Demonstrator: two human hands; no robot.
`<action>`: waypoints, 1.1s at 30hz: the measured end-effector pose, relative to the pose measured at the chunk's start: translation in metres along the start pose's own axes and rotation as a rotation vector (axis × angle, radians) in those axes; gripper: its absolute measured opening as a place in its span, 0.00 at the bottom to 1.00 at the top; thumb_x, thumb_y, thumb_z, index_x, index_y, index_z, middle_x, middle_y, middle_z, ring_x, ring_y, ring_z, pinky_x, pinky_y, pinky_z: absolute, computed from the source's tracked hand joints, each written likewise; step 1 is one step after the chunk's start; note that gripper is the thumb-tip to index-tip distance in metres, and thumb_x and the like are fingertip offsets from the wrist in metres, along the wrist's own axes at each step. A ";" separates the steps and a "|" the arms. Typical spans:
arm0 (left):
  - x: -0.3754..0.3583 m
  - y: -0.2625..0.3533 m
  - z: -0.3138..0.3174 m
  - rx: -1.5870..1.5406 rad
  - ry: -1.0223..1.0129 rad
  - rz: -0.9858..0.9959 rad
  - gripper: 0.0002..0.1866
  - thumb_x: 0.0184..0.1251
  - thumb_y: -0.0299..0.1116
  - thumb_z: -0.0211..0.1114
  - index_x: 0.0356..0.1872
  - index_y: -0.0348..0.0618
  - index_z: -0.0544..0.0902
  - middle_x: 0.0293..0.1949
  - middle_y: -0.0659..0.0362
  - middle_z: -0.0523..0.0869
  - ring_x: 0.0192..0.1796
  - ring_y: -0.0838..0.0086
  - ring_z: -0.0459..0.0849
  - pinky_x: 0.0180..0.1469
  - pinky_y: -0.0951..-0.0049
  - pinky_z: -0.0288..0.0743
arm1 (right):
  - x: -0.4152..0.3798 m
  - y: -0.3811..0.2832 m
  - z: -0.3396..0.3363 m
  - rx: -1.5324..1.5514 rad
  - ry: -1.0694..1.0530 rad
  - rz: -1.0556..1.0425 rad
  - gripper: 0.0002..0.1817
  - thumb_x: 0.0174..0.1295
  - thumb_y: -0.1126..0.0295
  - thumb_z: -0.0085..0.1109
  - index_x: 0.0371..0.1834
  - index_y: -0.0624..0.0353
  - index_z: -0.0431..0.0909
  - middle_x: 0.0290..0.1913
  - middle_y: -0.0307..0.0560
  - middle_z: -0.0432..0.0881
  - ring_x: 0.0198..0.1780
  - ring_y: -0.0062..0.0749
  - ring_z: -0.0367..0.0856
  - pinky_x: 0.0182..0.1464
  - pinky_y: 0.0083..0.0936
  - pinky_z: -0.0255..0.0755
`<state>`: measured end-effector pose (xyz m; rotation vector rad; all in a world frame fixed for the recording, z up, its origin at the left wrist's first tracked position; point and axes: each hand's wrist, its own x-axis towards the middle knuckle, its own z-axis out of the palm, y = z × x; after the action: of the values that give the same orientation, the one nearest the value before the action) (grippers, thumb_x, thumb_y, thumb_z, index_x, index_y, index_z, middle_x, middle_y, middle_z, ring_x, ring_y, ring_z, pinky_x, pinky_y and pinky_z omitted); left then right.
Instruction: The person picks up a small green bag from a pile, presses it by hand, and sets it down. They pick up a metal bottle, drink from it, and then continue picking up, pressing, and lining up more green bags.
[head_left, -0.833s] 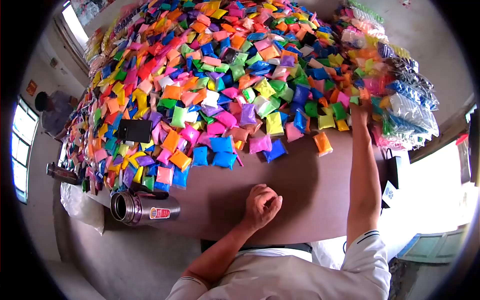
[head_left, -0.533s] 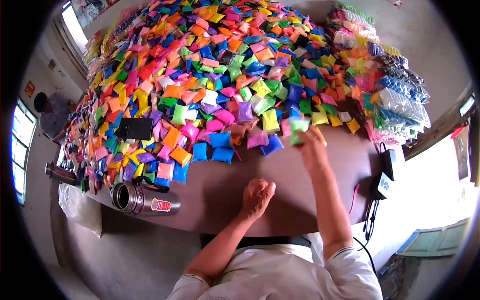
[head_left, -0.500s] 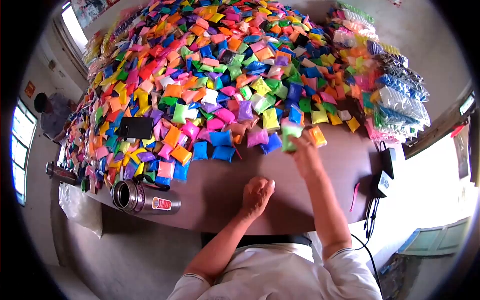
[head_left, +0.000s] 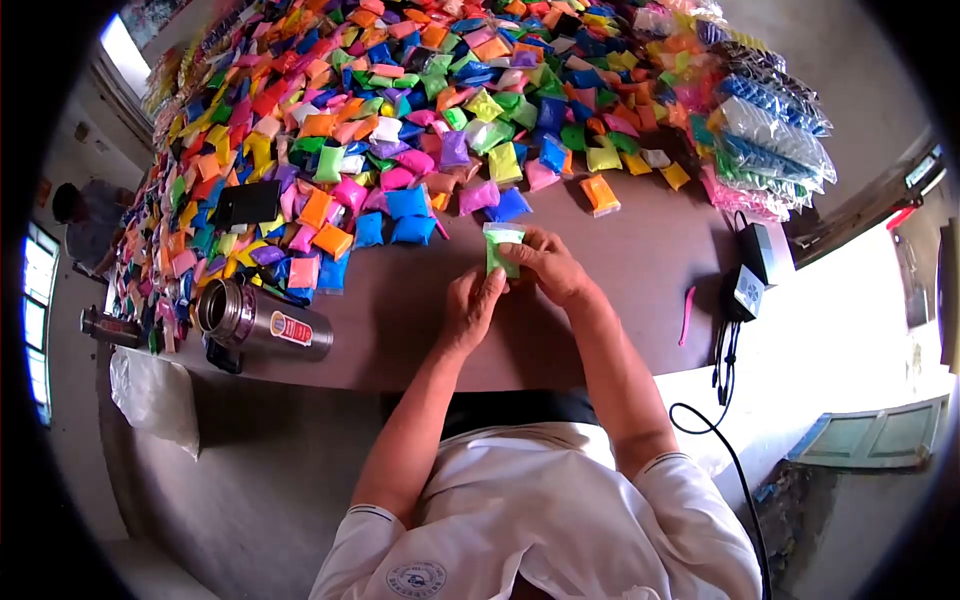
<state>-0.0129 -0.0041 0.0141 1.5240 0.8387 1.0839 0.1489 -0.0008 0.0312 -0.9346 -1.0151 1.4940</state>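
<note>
A small clear packet with bright green contents (head_left: 497,262) is held between my two hands, above the brown table (head_left: 400,345). My left hand (head_left: 474,303) grips its lower left side, the thumb pointing up along it. From the right, my right hand (head_left: 549,266) pinches the packet's other side with thumb and fingers. Beyond the hands, an orange packet (head_left: 600,196) lies by itself on the table. A blue packet (head_left: 509,206) and a pink packet (head_left: 479,197) rest at the near edge of a large heap of colourful packets (head_left: 400,130).
An open steel flask (head_left: 290,330) lies on its side at the left. A black flat object (head_left: 249,204) rests on the heap. Stacked clear bags (head_left: 770,125) stand at the right, near a black adapter (head_left: 757,255) with cables and a pink strip (head_left: 687,316). Another person (head_left: 95,220) is far left.
My right hand has brought the green packet back from the heap's edge towards me. My left hand, a loose fist before, now grips it too. The view has tilted down.
</note>
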 end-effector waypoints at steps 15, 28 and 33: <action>-0.006 -0.008 -0.001 0.219 -0.036 0.083 0.26 0.76 0.50 0.49 0.31 0.36 0.80 0.25 0.57 0.81 0.31 0.71 0.79 0.37 0.71 0.71 | 0.001 -0.002 -0.017 -0.150 -0.091 -0.053 0.12 0.62 0.64 0.63 0.40 0.61 0.81 0.27 0.31 0.76 0.27 0.14 0.69 0.27 0.15 0.59; -0.005 -0.006 -0.004 0.086 -0.038 0.019 0.25 0.71 0.51 0.56 0.27 0.35 0.79 0.23 0.60 0.79 0.31 0.78 0.76 0.36 0.73 0.68 | -0.002 -0.004 -0.025 -0.193 -0.163 0.050 0.11 0.58 0.67 0.61 0.40 0.62 0.81 0.30 0.35 0.81 0.28 0.16 0.76 0.30 0.14 0.66; -0.007 -0.005 -0.004 0.039 -0.017 -0.007 0.24 0.70 0.50 0.59 0.29 0.35 0.81 0.24 0.62 0.78 0.31 0.80 0.74 0.36 0.74 0.68 | -0.016 -0.027 -0.014 -0.292 -0.236 0.260 0.12 0.58 0.67 0.61 0.43 0.60 0.82 0.31 0.32 0.80 0.28 0.14 0.75 0.28 0.13 0.64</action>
<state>-0.0189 -0.0083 0.0081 1.5596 0.8574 1.0538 0.1735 -0.0128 0.0523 -1.1489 -1.3496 1.7319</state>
